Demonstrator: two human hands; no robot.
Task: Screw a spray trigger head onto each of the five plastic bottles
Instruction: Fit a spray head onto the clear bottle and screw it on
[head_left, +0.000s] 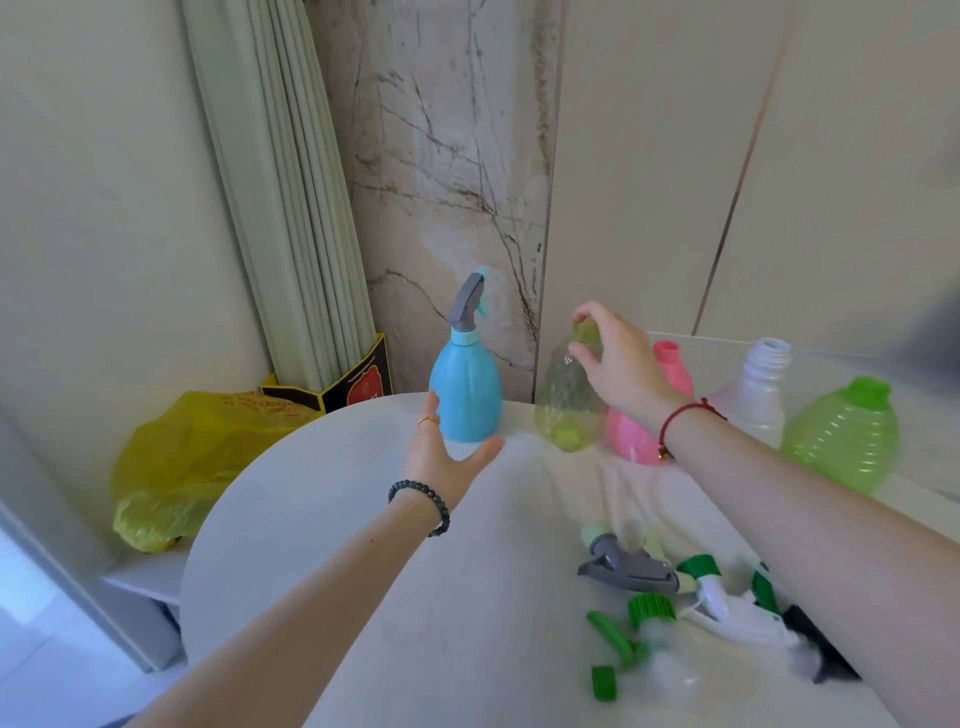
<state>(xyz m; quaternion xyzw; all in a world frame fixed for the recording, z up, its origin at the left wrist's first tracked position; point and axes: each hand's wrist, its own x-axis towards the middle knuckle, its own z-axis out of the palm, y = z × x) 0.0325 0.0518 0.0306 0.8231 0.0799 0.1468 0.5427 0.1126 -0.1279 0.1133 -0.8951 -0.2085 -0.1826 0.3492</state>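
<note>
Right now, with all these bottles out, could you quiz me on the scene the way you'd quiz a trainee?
1. True or false: the blue bottle already has a spray trigger head on it.
2. Which bottle does the right hand grip by the neck?
A) pink bottle
B) clear yellow-green bottle
C) white bottle
3. Fill in: the loose trigger heads lie on the ____.

Key: 1 true; 2 B; 3 table.
</note>
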